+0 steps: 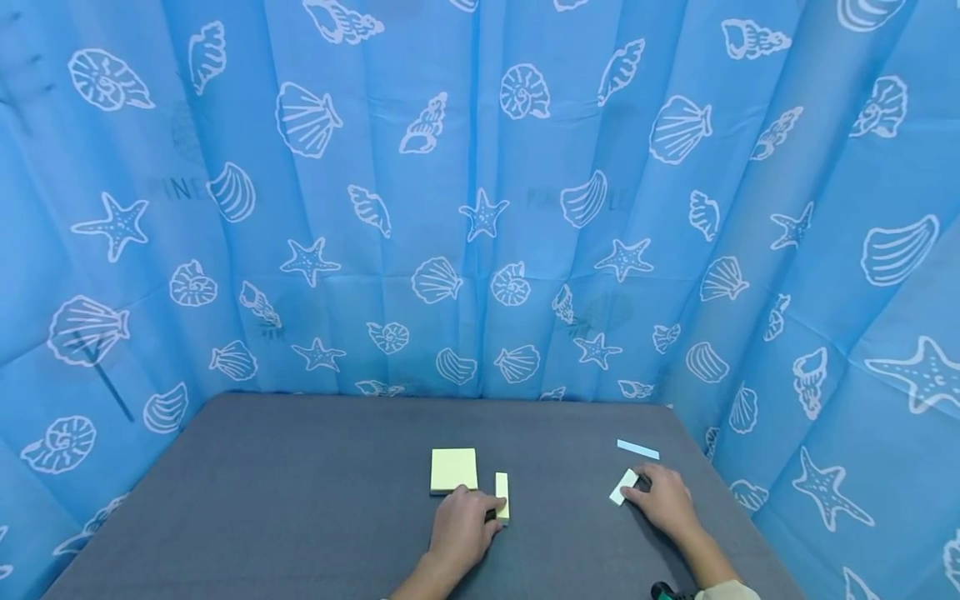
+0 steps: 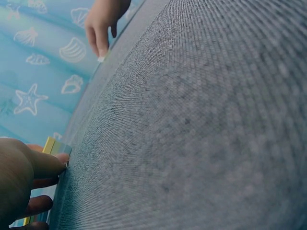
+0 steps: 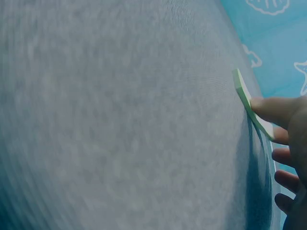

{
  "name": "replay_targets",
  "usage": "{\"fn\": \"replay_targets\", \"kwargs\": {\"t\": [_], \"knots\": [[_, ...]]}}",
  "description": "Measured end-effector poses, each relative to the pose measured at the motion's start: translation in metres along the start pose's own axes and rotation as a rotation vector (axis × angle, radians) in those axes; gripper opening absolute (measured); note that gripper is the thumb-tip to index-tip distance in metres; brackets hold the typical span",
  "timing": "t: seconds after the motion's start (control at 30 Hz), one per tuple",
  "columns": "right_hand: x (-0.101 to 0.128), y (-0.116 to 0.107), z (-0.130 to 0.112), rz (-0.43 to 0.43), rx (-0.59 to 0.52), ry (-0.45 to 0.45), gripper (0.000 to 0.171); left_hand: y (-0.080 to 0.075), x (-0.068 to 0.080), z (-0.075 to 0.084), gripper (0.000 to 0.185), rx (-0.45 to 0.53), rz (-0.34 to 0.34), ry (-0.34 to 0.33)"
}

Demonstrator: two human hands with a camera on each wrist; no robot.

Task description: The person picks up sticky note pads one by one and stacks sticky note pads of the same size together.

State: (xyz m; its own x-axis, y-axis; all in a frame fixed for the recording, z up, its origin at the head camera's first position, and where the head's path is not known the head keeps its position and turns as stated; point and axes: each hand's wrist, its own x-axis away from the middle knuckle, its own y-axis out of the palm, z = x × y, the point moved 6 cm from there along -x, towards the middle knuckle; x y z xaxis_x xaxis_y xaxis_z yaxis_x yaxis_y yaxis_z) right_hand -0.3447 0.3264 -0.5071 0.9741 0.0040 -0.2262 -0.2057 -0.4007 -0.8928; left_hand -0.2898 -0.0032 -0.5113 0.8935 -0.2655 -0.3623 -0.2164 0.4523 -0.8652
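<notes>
My left hand (image 1: 459,527) pinches a narrow sticky-note pad (image 1: 502,485) between thumb and index finger. In the left wrist view, this narrow pad shows yellow and bluish layers, partly covered by the fingers. Just beyond that hand lies a square pale-yellow sticky-note pad (image 1: 453,468), its near edge close to the knuckles. Farther right, my right hand (image 1: 666,498) holds a narrow pale-green sticky-note pad (image 1: 623,487) by thumb and finger. The right wrist view shows the pale-green pad (image 3: 243,94) tilted up on its edge, slightly bent, with the thumb against its face.
A thin light-blue strip (image 1: 638,449) lies on the grey cloth-covered table (image 1: 315,492), just beyond the right hand. Blue curtains (image 1: 480,200) with white shells and starfish hang behind the table and along its sides.
</notes>
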Motion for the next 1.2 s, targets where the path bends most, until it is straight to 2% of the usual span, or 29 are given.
{"fn": "replay_targets", "kwargs": {"t": [0.3, 0.43, 0.67, 0.87, 1.0, 1.2], "knots": [[0.007, -0.004, -0.010, 0.137, -0.194, 0.045, 0.026, 0.000, 0.001, 0.002, 0.032, -0.003, 0.008, 0.009], [0.007, -0.008, -0.021, 0.163, -0.242, 0.022, 0.022, 0.001, 0.002, 0.002, 0.032, 0.000, 0.004, 0.006], [0.000, -0.013, -0.050, 0.130, -0.364, -0.006, 0.023, -0.002, 0.004, 0.003, 0.033, -0.019, 0.035, 0.011], [-0.005, -0.002, -0.078, 0.076, -0.619, 0.045, 0.023, -0.002, 0.004, 0.003, 0.033, -0.021, 0.040, 0.007], [-0.008, 0.009, -0.096, 0.046, -0.752, 0.040, 0.025, -0.001, 0.004, 0.003, 0.034, -0.013, 0.026, -0.001], [-0.014, 0.021, -0.118, 0.028, -0.808, 0.007, 0.024, -0.001, 0.004, 0.003, 0.035, -0.007, 0.042, 0.001]]}}
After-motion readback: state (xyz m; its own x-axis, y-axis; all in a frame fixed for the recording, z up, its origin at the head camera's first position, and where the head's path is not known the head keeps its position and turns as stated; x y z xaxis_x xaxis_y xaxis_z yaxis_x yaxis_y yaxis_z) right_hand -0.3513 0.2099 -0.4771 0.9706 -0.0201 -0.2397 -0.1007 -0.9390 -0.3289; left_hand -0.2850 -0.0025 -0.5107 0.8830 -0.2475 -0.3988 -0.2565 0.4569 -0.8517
